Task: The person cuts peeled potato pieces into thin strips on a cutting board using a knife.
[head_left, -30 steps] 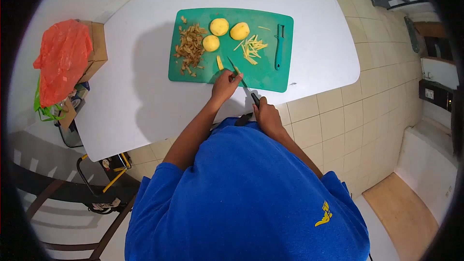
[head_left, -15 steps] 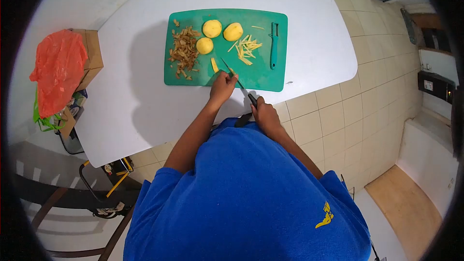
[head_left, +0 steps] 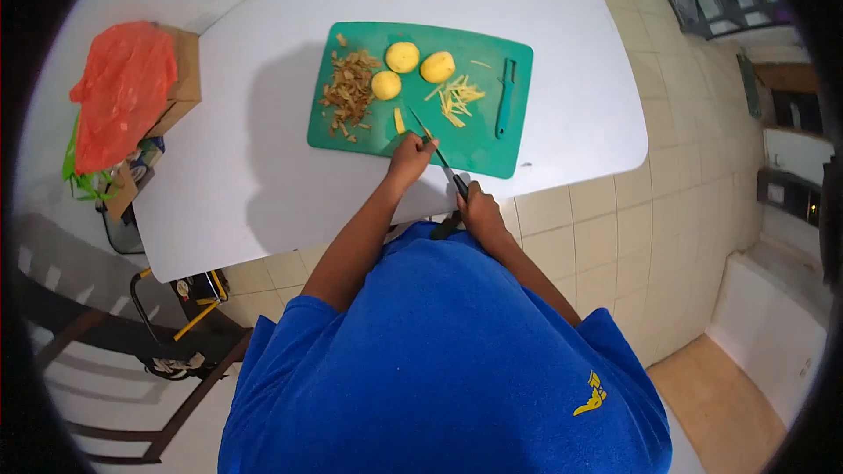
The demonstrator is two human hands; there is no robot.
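Note:
My right hand (head_left: pixel 479 209) is closed round the black handle of a knife (head_left: pixel 442 154), its blade slanting up and left over the front edge of a green cutting board (head_left: pixel 474 154). The fingers of my left hand (head_left: pixel 410 158) are pinched beside the blade on a small yellow potato piece (head_left: pixel 428 134), mostly covered by the fingers. Just beyond them lies a potato slice (head_left: pixel 399 120). Three peeled potatoes stand farther back, among them one potato (head_left: pixel 402 57) at the rear. Thin potato sticks (head_left: pixel 457 100) lie in a heap to the right of the knife.
Brown peelings (head_left: pixel 349 88) cover the board's left side, and a green peeler (head_left: pixel 506 101) lies at its right. The board rests on a white table (head_left: pixel 580 88). A red plastic bag (head_left: pixel 123 92) and a cardboard box (head_left: pixel 183 79) are at the far left.
The view has turned slightly, so the board and table appear shifted and tilted. Both hands keep their holds near the board's front edge, with little visible movement of the knife.

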